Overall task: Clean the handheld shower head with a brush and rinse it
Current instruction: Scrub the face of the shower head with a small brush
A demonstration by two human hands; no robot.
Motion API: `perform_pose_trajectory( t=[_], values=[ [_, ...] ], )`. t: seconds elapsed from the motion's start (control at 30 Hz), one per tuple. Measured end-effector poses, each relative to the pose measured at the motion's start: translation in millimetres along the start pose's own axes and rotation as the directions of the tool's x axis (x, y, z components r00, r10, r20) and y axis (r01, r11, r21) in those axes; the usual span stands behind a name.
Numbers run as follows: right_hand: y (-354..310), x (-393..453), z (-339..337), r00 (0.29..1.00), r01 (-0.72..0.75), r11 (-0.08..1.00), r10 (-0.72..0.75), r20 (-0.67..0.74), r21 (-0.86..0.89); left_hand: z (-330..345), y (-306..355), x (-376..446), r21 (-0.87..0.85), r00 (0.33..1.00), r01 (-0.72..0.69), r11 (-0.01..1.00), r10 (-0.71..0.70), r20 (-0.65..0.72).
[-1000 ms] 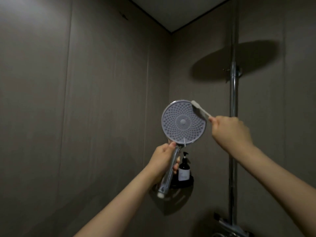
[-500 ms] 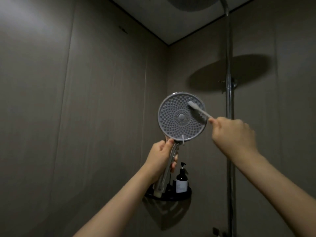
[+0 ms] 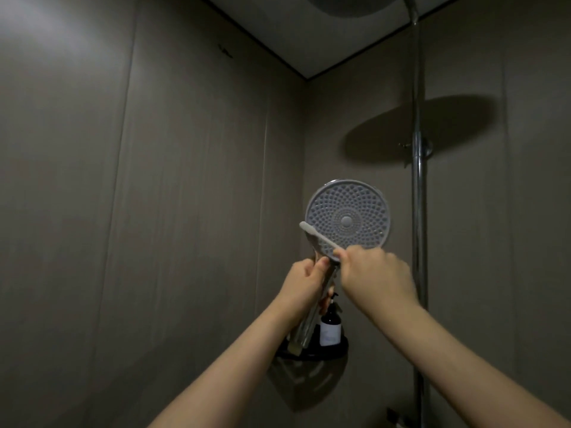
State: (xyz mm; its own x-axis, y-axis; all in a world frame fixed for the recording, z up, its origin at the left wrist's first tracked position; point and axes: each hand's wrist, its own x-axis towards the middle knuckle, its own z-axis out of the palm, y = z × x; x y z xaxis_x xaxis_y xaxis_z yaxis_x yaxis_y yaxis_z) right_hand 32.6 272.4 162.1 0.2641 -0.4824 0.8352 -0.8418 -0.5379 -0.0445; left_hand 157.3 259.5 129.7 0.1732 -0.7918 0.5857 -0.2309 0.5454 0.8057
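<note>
The brush [image 3: 318, 239] has shifted from the shower head [image 3: 347, 222] face's upper right to its lower-left edge. The right hand [image 3: 375, 278] pinches the brush; the left hand [image 3: 304, 281] grips the handle.

Views: one, head-worn, wide-angle. Position: at the person's head, inside a shower stall. Facing: forward and tilted upward into the wall corner [image 3: 306, 125], taking in the ceiling [image 3: 309, 35] edge. Range: close, both forearms reaching in from the lower edge. Right side: vertical shower pipe [image 3: 418, 211]. Shared coverage: not applicable, single view.
</note>
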Motion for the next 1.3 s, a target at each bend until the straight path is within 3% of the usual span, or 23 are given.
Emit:
perform_pose_trajectory(
  t=[0.17,0.27,0.43,0.57,0.7,0.8,0.93,1.07,1.2,1.3],
  values=[
    [36,11,-10,0.967,-0.215,0.976,0.219,-0.131,0.046,-7,0,0,-0.020,1.000,0.005,1.000,-0.005,0.011],
    [30,-4,7,0.998,-0.041,0.999,0.040,-0.039,-0.031,-11,-2,1,-0.107,0.999,0.021,0.994,-0.025,-0.038],
    [51,1,1,0.973,-0.209,0.978,0.208,-0.100,0.003,-21,-4,2,-0.131,0.995,0.079,0.988,-0.086,-0.047],
    [41,-5,6,0.997,-0.073,0.994,0.071,-0.028,-0.078,-20,-11,1,-0.102,0.996,0.083,0.991,-0.087,-0.032],
    [46,-2,3,0.990,-0.132,0.989,0.127,-0.069,-0.072,-15,-16,-1,-0.084,0.997,0.074,0.994,-0.076,-0.016],
    [35,-14,17,0.999,-0.009,0.996,0.012,0.040,-0.090,-13,-18,-2,-0.068,0.999,0.052,0.996,-0.052,-0.001],
    [50,-7,10,0.986,-0.162,0.985,0.159,-0.055,-0.059,-10,-21,-2,-0.073,0.997,0.077,0.994,-0.077,0.004],
    [41,-23,24,0.997,-0.024,0.993,0.032,0.065,-0.112,-12,-26,0,-0.116,0.995,0.094,0.989,-0.098,-0.023],
    [56,-18,18,0.984,-0.178,0.981,0.177,-0.013,-0.074,-15,-33,-4,-0.119,0.992,0.123,0.985,-0.125,-0.005],
    [46,-23,29,0.997,-0.047,0.993,0.054,0.054,-0.110,-11,-37,-5,-0.129,0.991,0.132,0.983,-0.133,0.004]
  ],
)
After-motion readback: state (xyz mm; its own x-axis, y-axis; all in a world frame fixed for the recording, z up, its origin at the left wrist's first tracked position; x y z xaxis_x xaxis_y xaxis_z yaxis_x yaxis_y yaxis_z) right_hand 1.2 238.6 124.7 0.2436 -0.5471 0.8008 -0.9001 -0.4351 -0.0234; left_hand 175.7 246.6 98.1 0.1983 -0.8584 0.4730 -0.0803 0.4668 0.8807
